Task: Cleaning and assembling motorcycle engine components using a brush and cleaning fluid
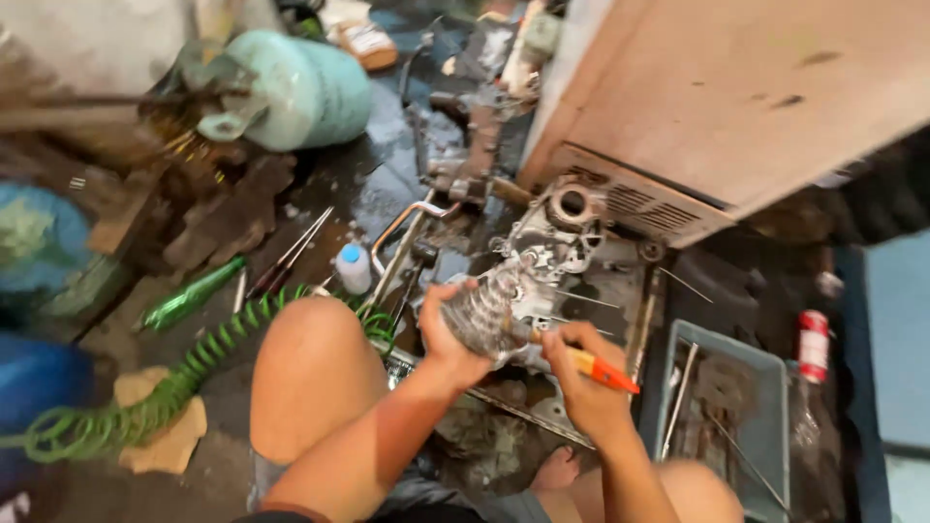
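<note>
The left hand [448,334] wraps around a ribbed, grey metal cylinder [481,312], fingers curled over its finned side and pressed tight to it. The cylinder looks dull and grimy, its thin fins stacked close like a coil. It sits at the near end of the engine block [552,247], a lumpy cast-metal piece with a round open port on top and greasy, pitted faces.

The right hand [579,380] is closed in a fist on a screwdriver [593,365] with an orange handle; the handle's end sticks out to the right of the fist, and the shaft points left toward the cylinder, its tip hidden against the fins.

Left of the engine block, a green coiled hose [184,373] snakes across the dark, wet floor and passes behind the person's bare knee [308,373]. A small white plastic bottle [354,268] with a blue cap stands just left of the block. Farther left and up lies a pale green, smooth rounded gas tank [305,89] on its side. Right of the block is a grey plastic tray [765,373] holding thin metal rods, and beyond that a red can [814,346]. Above the block leans a flat tan panel [736,87], scuffed, with a slotted vent along its lower edge.
</note>
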